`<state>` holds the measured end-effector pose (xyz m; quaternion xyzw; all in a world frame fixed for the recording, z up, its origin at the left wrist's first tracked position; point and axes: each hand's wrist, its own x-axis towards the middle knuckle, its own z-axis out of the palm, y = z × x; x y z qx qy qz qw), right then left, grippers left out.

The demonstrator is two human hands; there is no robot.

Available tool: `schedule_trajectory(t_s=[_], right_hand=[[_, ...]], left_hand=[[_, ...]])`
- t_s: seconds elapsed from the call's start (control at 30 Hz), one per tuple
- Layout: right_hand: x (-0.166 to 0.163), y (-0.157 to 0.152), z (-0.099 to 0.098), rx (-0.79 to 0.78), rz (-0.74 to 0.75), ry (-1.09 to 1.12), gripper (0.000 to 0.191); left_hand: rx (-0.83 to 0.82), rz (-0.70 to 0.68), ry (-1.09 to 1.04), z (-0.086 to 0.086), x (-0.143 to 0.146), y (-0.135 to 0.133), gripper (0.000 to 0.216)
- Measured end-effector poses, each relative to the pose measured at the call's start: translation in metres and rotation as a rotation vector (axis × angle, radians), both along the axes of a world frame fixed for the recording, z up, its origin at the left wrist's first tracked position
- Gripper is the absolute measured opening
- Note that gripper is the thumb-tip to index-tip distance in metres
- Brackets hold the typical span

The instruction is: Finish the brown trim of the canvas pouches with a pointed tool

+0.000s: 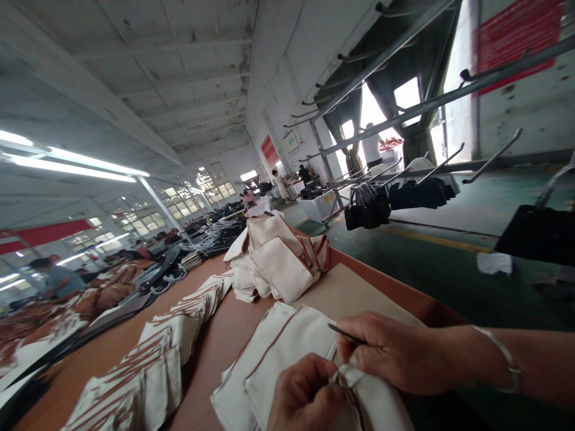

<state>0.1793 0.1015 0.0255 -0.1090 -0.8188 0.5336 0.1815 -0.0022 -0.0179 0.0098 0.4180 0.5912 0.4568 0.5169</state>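
Two hands work at six o'clock: the left hand [305, 395] and the right hand [390, 353]. One thin metal tool [344, 333] shows. Three heaps of cream canvas bags lie on the worktop [224, 335]: at seven [144, 371], six [278, 365] and twelve o'clock [278, 257].

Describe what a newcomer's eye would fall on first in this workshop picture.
At the bottom, the left hand and right hand pinch a cream cloth piece, the right also gripping a thin dark tool. Behind them on the brown table rises a heap of cream bags.
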Motion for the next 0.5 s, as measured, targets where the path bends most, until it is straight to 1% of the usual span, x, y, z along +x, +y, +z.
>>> schedule_trajectory(t_s=[0.03, 0.1, 0.17, 0.23, 0.3, 0.4, 0.5], right_hand=[[-0.0007, 0.0013, -0.0013, -0.026, 0.005, -0.005, 0.004], [-0.0023, 0.0031, -0.0037, -0.059, 0.01, -0.047, 0.014], [-0.0037, 0.0034, -0.0052, -0.054, 0.002, -0.118, 0.029], [-0.005, 0.0024, -0.0055, -0.018, -0.017, -0.174, 0.035], [-0.006, 0.001, -0.0049, 0.022, -0.027, -0.176, 0.027], [-0.0077, -0.0006, -0.0054, 0.076, -0.063, -0.141, 0.011], [-0.0104, -0.0018, -0.011, 0.201, -0.151, -0.122, 0.004]], left_hand=[[-0.004, -0.001, 0.033, -0.001, -0.0002, 0.0008, 0.043], [0.0, 0.002, 0.117, -0.0022, 0.0, 0.0024, 0.038], [0.002, 0.013, 0.189, -0.0019, 0.0007, 0.0039, 0.029], [-0.011, 0.013, 0.23, -0.0003, 0.0015, 0.0049, 0.02], [-0.038, 0.002, 0.251, 0.0017, 0.002, 0.0055, 0.015], [-0.05, -0.009, 0.279, 0.0032, 0.0025, 0.0066, 0.016], [-0.047, -0.016, 0.341, 0.0036, 0.0041, 0.0091, 0.015]])
